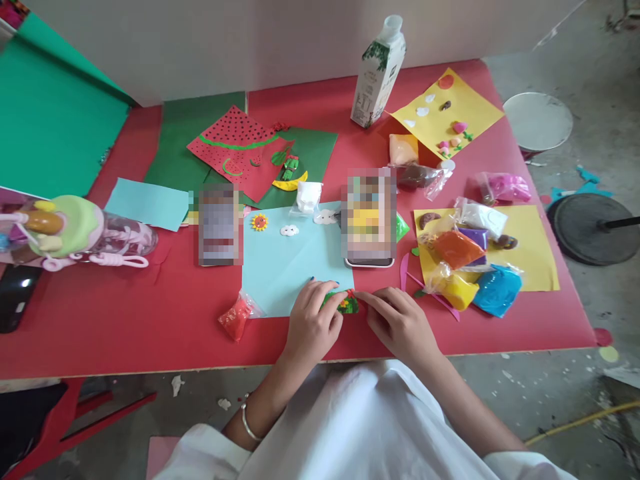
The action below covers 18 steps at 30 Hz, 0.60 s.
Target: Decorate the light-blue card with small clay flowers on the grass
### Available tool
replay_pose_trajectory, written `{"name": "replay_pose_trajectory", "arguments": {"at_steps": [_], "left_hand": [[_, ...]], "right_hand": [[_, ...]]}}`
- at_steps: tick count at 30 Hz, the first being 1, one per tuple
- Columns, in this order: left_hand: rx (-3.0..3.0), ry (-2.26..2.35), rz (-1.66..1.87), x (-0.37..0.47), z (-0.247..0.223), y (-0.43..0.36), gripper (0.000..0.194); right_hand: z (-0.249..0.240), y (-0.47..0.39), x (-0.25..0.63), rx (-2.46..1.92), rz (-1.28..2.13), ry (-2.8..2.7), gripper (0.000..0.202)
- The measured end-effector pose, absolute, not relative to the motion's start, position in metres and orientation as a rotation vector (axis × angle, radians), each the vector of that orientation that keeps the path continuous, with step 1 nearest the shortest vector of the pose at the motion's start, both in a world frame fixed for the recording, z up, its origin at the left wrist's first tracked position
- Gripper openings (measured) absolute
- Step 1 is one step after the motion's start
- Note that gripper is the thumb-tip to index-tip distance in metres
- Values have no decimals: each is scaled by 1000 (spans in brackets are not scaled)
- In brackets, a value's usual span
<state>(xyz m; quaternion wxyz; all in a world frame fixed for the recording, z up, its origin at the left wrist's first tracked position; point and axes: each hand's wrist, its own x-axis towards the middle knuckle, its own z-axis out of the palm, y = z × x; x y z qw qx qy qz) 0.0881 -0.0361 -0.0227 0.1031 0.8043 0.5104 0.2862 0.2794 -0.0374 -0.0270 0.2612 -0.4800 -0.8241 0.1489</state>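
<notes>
Just beyond the right hand (403, 323), a phone (369, 261) with a blurred screen overlaps the edge of the blue sheet (285, 273), covering part of it; a white bag (309, 198) lies at the sheet's far edge. Left of the left hand (315, 313) is a red bag (236, 321), near the sheet's corner. Right of the right hand are pink tools (404, 271), then yellow (457, 291), orange (457, 249) and blue (499, 291) bags on a yellow sheet (543, 257). Well beyond both hands stand a carton (376, 83) and, to its left, a watermelon picture (235, 153) lying flat. The desk (185, 333) is red, set against a pale wall (210, 47), with a stained grey floor (555, 400) past its right end. The green clay (349, 305) sits at the sheet's near right corner, between the hands. The left hand is half spread over it, thumb apart from forefinger, fingertips touching the clay. The right hand is loosely curled, thumb apart, its forefinger reaching to a red bit (351, 293) on the clay; whether the fingertips pinch that bit, I cannot tell.
</notes>
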Motion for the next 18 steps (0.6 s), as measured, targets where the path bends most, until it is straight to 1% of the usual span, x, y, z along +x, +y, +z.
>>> {"name": "replay_pose_trajectory", "arguments": {"at_steps": [6,11,14,18], "left_hand": [[2409,1486,808,86,-25,-38,37],[2397,1482,845,87,-27,-39,39],[2416,1500,790,88,-25,-39,42],[2433,1498,717,89,-24,-38,45]], "right_hand": [[-29,-41,281,-1282,381,-2263,32],[-32,-43,282,-1290,385,-2246,34],[-33,-43,282,-1292,385,-2231,33],[-33,-45,280,-1344,365,-2200,36]]}}
